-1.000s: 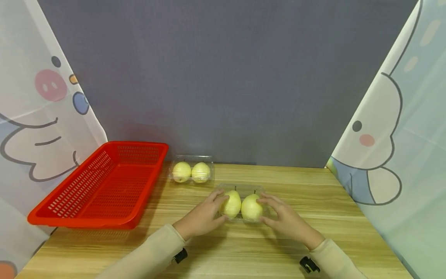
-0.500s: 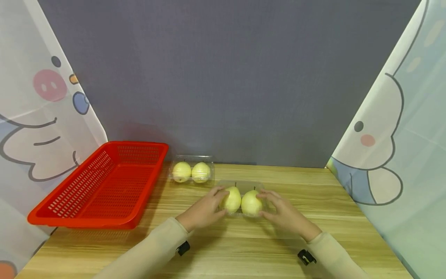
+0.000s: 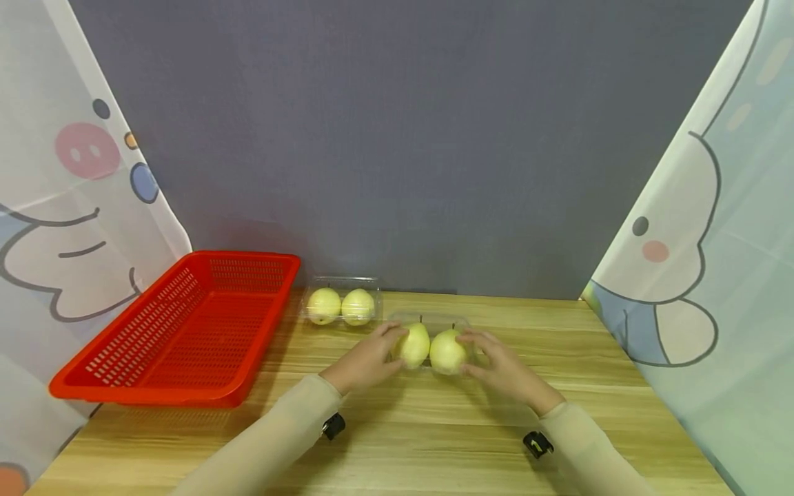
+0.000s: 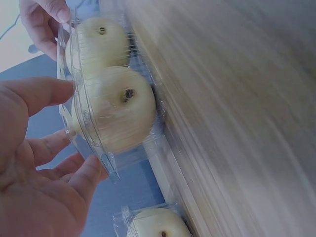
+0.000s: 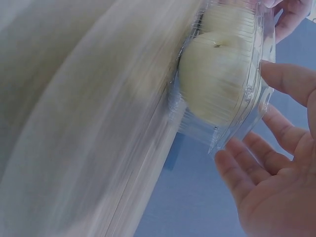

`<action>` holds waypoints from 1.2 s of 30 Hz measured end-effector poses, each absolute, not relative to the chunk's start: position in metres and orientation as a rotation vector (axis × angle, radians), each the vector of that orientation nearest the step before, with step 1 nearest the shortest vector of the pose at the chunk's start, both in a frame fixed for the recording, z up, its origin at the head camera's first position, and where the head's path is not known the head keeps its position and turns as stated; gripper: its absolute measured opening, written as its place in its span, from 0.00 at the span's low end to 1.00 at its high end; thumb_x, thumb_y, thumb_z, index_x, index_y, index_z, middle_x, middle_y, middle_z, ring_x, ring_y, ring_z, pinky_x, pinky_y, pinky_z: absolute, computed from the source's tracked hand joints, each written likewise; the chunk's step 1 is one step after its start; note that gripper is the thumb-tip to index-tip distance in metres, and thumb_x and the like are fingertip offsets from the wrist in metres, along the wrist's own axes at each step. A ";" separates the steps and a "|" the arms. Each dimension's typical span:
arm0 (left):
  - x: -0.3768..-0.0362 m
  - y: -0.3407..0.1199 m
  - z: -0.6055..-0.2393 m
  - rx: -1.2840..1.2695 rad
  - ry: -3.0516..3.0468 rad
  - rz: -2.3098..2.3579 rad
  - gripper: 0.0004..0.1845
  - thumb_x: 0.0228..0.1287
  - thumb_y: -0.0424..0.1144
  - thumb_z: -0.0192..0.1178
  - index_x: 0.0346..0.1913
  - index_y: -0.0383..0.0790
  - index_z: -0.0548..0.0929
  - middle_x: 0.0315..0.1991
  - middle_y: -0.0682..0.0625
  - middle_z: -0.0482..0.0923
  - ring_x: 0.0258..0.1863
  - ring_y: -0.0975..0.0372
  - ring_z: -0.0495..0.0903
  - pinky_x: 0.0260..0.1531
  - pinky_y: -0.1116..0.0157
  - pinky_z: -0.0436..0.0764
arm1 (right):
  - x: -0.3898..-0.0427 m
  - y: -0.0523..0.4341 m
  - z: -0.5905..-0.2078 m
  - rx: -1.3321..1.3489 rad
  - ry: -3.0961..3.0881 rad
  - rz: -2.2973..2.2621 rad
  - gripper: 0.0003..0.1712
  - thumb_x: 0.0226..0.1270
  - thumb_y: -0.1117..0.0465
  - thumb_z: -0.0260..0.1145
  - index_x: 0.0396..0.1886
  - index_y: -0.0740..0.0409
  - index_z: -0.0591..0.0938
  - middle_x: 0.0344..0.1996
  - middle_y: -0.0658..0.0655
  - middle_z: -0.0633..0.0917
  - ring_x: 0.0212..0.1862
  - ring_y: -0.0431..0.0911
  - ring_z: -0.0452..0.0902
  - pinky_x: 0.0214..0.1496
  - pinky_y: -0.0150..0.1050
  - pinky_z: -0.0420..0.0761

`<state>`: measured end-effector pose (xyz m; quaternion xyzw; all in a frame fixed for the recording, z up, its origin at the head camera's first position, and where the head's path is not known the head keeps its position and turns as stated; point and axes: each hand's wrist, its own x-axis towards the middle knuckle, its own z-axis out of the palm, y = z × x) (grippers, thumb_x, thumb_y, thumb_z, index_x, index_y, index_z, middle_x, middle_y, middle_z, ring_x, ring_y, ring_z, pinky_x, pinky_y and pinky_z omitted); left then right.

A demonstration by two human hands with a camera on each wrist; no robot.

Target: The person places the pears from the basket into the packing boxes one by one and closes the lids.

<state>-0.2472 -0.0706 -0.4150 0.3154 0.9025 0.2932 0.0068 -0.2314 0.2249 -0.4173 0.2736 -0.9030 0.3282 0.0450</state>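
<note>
Two yellow-green pears (image 3: pixel 413 344) sit side by side, stems up, in a clear plastic fruit box (image 4: pixel 106 158) in the middle of the head view. At the box's left end my left hand (image 3: pixel 367 359) holds the rim, thumb on the near side and fingers spread along the end. My right hand (image 3: pixel 505 368) grips the opposite end the same way. In the right wrist view, the thumb and fingertips (image 5: pixel 224 160) lie against the clear rim. The box's ribbed base is close over the wooden table (image 3: pixel 409 441).
A second clear box (image 3: pixel 341 281) with two pears stands behind, to the left. Left of it is a red slotted plastic basket (image 3: pixel 238 372). A grey panel (image 3: pixel 403 138) closes off the table's back, and printed cloths (image 3: pixel 750 275) hang at both sides.
Both hands have moved the fruit box with its two pears a short way toward the back of the table. The second box and the red basket have stayed in place.
</note>
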 end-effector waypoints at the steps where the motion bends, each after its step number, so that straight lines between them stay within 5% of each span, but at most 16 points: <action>1: -0.249 -0.070 -0.415 0.992 2.827 0.914 0.33 0.71 0.40 0.63 0.73 0.31 0.65 0.74 0.34 0.56 0.67 0.44 0.69 0.63 0.53 0.72 | -0.233 0.225 -0.417 0.827 -2.759 1.019 0.31 0.64 0.62 0.73 0.66 0.64 0.75 0.70 0.67 0.68 0.69 0.66 0.64 0.66 0.64 0.67; 36: -0.283 -0.065 -0.412 0.848 2.884 0.953 0.32 0.72 0.39 0.62 0.73 0.30 0.64 0.74 0.33 0.56 0.73 0.44 0.59 0.69 0.51 0.64 | -0.275 0.221 -0.419 0.694 -2.774 1.164 0.32 0.66 0.62 0.71 0.68 0.63 0.74 0.73 0.69 0.62 0.70 0.67 0.62 0.66 0.60 0.69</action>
